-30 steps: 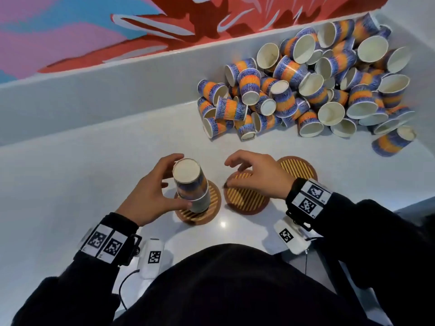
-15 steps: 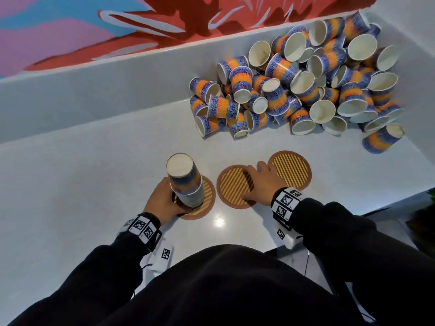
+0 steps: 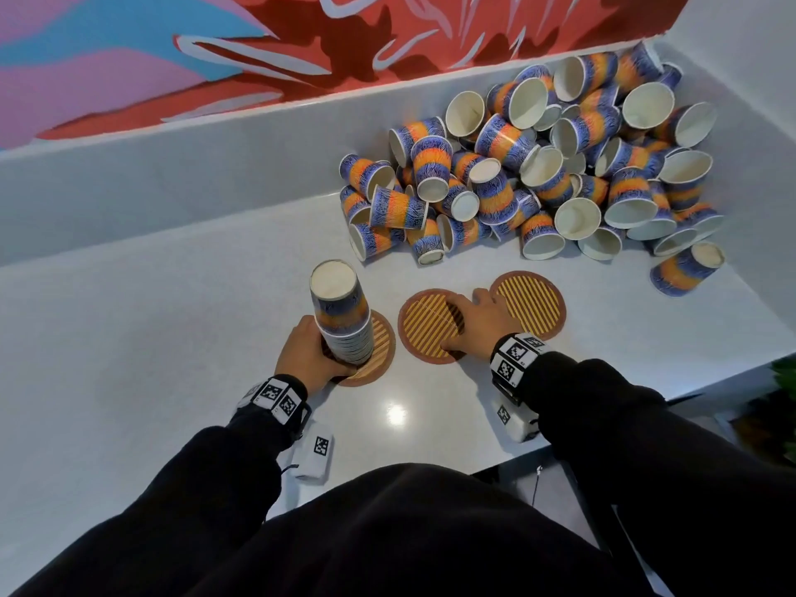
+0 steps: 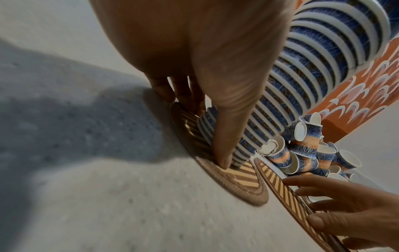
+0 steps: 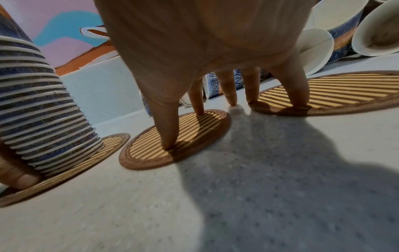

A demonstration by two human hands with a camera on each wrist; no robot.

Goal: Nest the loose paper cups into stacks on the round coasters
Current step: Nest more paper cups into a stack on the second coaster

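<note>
A tall stack of upside-down blue and orange paper cups (image 3: pixel 340 312) stands on the left round coaster (image 3: pixel 379 359). My left hand (image 3: pixel 308 357) grips the stack's base, thumb on the near side (image 4: pixel 222 153) and fingers behind it. My right hand (image 3: pixel 474 316) holds nothing. Its straight, spread fingers press down on the middle coaster (image 3: pixel 426 329) and the right coaster (image 3: pixel 538 303). In the right wrist view the thumb (image 5: pixel 168 133) rests on the middle coaster (image 5: pixel 151 153) and two fingers on the right one (image 5: pixel 345 92). A pile of loose cups (image 3: pixel 538 178) lies at the back right.
A white ledge wall (image 3: pixel 172 174) runs along the back under a red, pink and blue mural. One loose cup (image 3: pixel 685 269) lies apart at the right, near the table's edge. The white counter (image 3: pixel 150 338) stretches left of the coasters.
My left hand slid from the stack's middle down to its base. My right hand dropped from above the middle coaster and now presses on two coasters.
</note>
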